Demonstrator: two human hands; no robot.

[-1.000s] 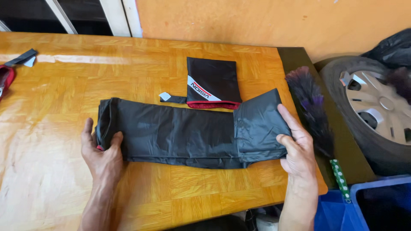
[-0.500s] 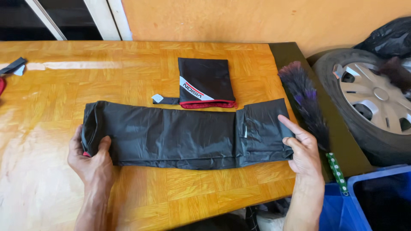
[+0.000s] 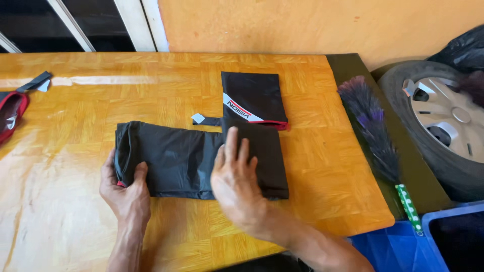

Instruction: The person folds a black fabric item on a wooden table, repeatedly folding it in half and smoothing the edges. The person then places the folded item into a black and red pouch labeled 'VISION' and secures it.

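1. Fingers of the right hand (image 3: 236, 181) lie flat and slightly spread, palm down, pressing on the dark folded cloth (image 3: 201, 160); they grip nothing.
2. Fingers of the left hand (image 3: 123, 189) are curled narrow, thumb on top, pinching the cloth's left end, where a red edge peeks out.
3. Cloth lies as a long black band on the near middle of the wooden table (image 3: 75, 221), its right end folded over under the right palm.
4. Right forearm enters from the near right, angled left; left forearm rises straight from the near edge.
5. Just beyond the cloth lies a smaller folded black piece (image 3: 252, 98) with a red and white stripe.
6. Right of the table lie a purple feather duster (image 3: 375, 136) and a car wheel (image 3: 443, 126).
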